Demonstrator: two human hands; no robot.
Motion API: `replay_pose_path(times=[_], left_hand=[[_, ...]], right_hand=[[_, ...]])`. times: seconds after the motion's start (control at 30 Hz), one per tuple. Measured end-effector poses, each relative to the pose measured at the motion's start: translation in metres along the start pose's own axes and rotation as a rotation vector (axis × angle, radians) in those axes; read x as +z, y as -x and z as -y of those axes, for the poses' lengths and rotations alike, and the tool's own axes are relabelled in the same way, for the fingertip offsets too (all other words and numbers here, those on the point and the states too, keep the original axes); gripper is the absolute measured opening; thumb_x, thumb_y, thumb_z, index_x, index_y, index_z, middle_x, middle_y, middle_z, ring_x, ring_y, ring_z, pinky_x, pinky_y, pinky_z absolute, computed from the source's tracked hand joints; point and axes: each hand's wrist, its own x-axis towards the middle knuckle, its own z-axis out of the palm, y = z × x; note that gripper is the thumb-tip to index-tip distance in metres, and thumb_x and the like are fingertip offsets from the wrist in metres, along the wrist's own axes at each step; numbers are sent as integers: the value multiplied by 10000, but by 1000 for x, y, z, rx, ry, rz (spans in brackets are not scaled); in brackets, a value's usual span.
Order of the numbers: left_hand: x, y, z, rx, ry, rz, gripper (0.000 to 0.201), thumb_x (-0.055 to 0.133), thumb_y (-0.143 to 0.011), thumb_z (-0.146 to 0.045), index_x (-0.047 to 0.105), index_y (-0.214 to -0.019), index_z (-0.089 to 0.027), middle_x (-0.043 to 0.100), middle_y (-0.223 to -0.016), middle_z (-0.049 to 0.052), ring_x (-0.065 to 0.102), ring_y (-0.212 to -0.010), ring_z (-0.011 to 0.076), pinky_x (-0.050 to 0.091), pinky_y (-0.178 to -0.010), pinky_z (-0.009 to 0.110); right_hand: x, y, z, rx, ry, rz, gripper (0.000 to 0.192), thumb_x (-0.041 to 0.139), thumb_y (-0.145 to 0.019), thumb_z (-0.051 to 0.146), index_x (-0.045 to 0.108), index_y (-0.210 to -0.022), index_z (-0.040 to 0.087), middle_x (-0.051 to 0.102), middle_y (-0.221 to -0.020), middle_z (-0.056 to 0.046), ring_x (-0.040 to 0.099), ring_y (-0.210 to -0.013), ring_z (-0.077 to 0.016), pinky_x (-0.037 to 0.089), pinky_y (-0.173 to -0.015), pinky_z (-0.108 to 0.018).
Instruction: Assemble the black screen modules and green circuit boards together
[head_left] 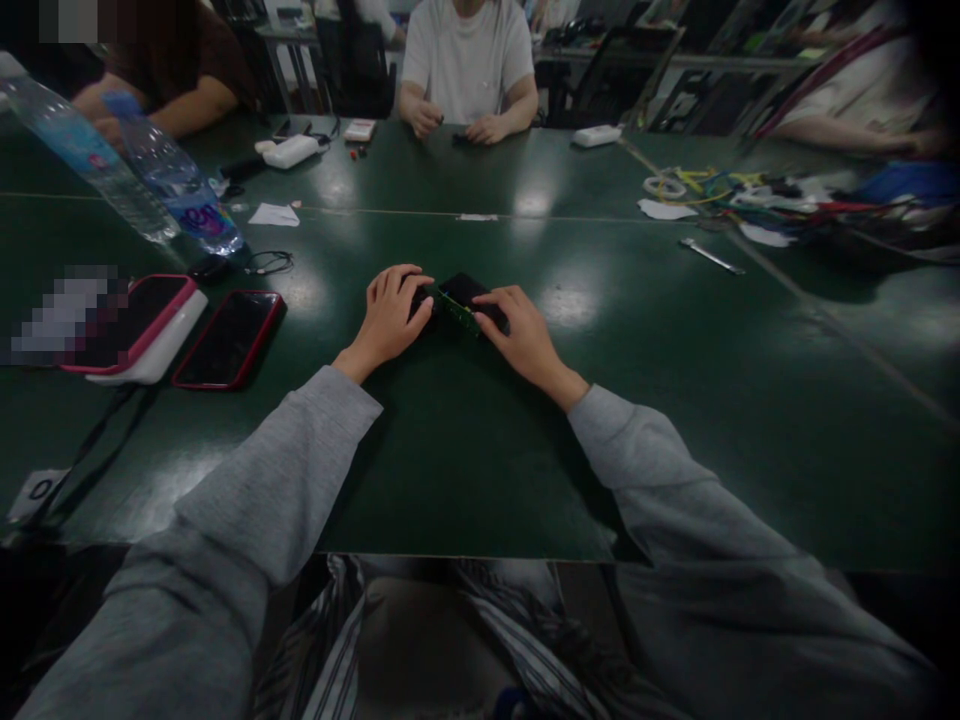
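Note:
Over the green table, my right hand [521, 330] grips a flat black device [466, 289] between thumb and fingers. Along the device's near left side runs a green circuit board [459, 312]. My left hand [394, 312] is curled around a small black part [420, 296], mostly hidden beneath the fingers, so its kind cannot be made out. Only a narrow gap separates the left thumb from the circuit board. Both hands stay low, close to the tabletop.
To the left lie a red-cased phone [229, 340], a pink-framed phone [135, 318] and two water bottles [184, 190]. A wrench [712, 256] and tangled cables [750, 195] lie right. Across the table [480, 460] sits a person in a white shirt [469, 65].

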Motion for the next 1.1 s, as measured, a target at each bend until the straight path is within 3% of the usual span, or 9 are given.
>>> replay_pose_path(times=[0.43, 0.73, 0.93, 1.1], left_hand=[[1, 0, 2, 4, 3, -6, 417, 387, -986, -483, 535, -1313, -272, 505, -1417, 109, 428, -1360, 309, 302, -1176, 520], [1, 0, 1, -10, 7, 2, 403, 405, -977, -455, 532, -1316, -277, 497, -1424, 106, 422, -1367, 315, 292, -1180, 528], [2, 0, 2, 12, -20, -15, 403, 399, -986, -451, 538, -1315, -266, 511, -1409, 114, 434, -1362, 299, 307, -1176, 506], [1, 0, 1, 9, -27, -16, 414, 380, -993, -481, 538, -1314, -272, 509, -1412, 117, 433, -1361, 305, 318, -1169, 520]], right_hand=[[-5, -1, 5, -73, 178, 47, 272, 538, -983, 299, 588, -1247, 259, 553, -1291, -127, 525, -1215, -330, 479, -1008, -538], [-8, -1, 4, -91, 275, 47, 363, 556, -938, 213, 555, -1294, 284, 525, -1356, -121, 485, -1245, -383, 482, -956, -606], [-7, 0, 10, -145, 268, 122, 436, 539, -919, 143, 526, -1330, 286, 508, -1384, -117, 483, -1253, -375, 478, -956, -596], [-6, -1, 2, -91, 201, 55, 439, 567, -917, 198, 513, -1342, 295, 500, -1381, -120, 458, -1286, -379, 439, -1020, -618]])
